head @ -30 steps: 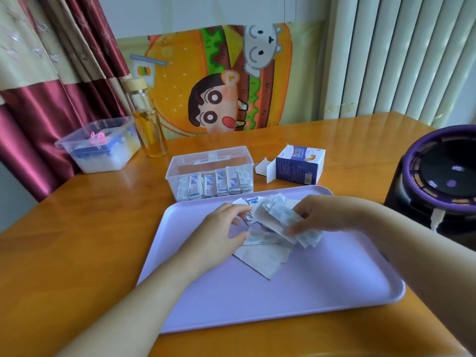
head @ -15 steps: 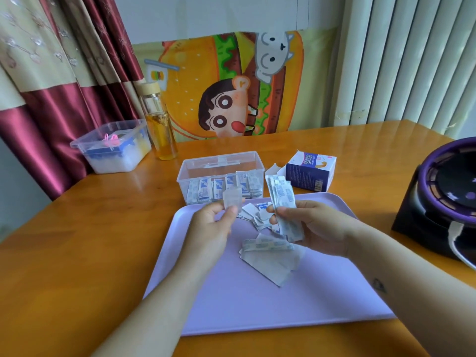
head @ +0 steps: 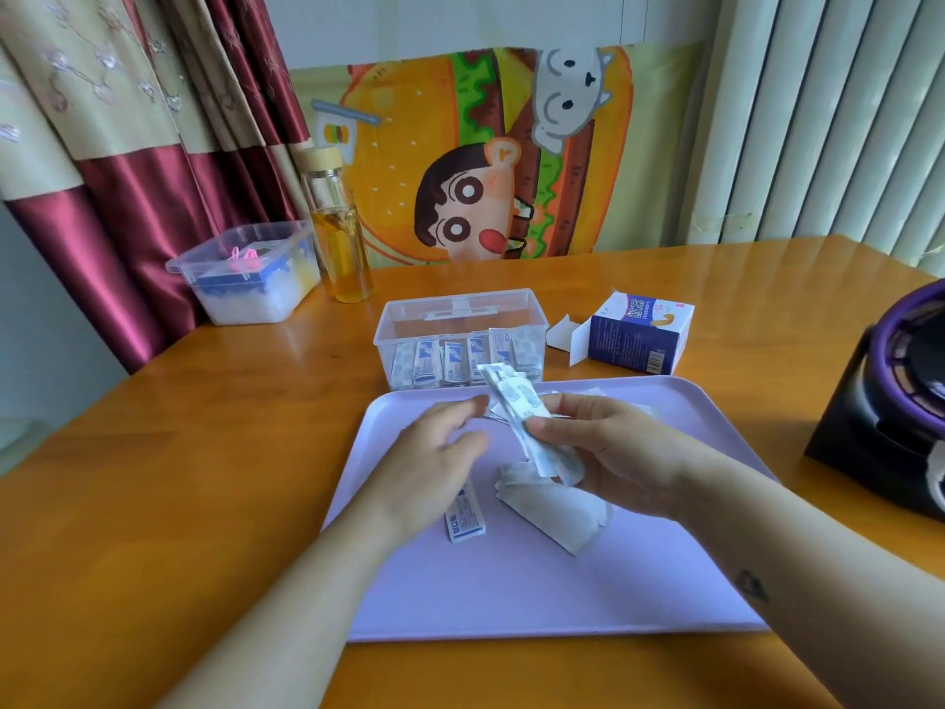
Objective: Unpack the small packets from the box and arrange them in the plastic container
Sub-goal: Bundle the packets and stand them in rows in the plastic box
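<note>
My right hand (head: 608, 452) is shut on a stack of small white-and-blue packets (head: 519, 414), held upright over the lilac tray (head: 537, 596). My left hand (head: 434, 458) hovers just left of the stack with its fingers apart and nothing in it. One single packet (head: 464, 515) lies flat on the tray under my left wrist. Behind the tray stands the clear plastic container (head: 460, 314), with a row of packets standing along its front wall. The opened blue-and-white box (head: 639, 332) lies to the container's right.
A folded white leaflet (head: 555, 509) lies on the tray below my right hand. At the back left are a lidded plastic tub (head: 245, 278) and a glass bottle with yellow liquid (head: 340, 232). A black-and-purple appliance (head: 895, 396) stands at the right edge of the wooden table (head: 153, 478).
My left hand has let go of the single packet, which now lies on the tray. My right hand has kept its stack raised and brought it closer to the left hand.
</note>
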